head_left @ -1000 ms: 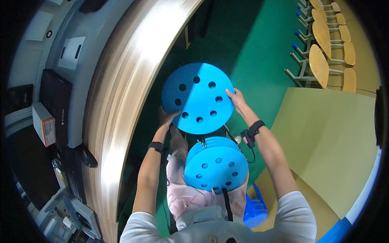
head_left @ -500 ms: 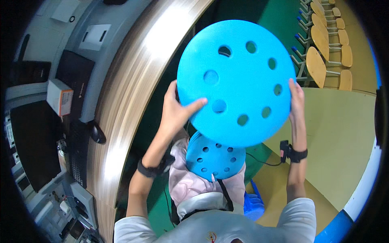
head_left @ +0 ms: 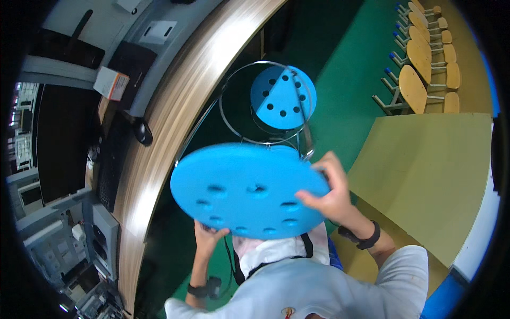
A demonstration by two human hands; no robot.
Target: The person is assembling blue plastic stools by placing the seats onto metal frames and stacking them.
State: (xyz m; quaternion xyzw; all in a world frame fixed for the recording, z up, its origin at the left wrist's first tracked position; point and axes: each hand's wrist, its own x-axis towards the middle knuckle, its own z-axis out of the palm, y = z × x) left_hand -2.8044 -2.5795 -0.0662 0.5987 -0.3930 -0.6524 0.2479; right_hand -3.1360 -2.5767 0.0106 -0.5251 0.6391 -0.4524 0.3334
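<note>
I hold a blue round stool [head_left: 249, 183] with holes through its seat, the seat tilted steeply in front of my body. My left hand [head_left: 209, 237] grips the seat's near left edge, its thumb against the rim. On the right edge, my right hand [head_left: 333, 190] is closed, thumb on the holed face and fingers over the rim. Past the seat, a metal ring [head_left: 221, 114] and thin rods show; they look like the stool's leg frame, but the join is hidden. Through the ring appears another blue holed seat [head_left: 289, 101], lower down near the green floor.
A wood-grain desk edge [head_left: 154, 165] curves along my left, with a mouse [head_left: 142, 131], a small white and orange box [head_left: 111, 83] and a dark monitor [head_left: 66, 143]. At right are a pale yellow-green panel [head_left: 419, 170] and a row of wooden chairs [head_left: 413, 87].
The stool has come down toward me and tipped, so its seat looks narrower. My left hand has moved down to the near edge. The metal ring and the seat beyond it have come into view.
</note>
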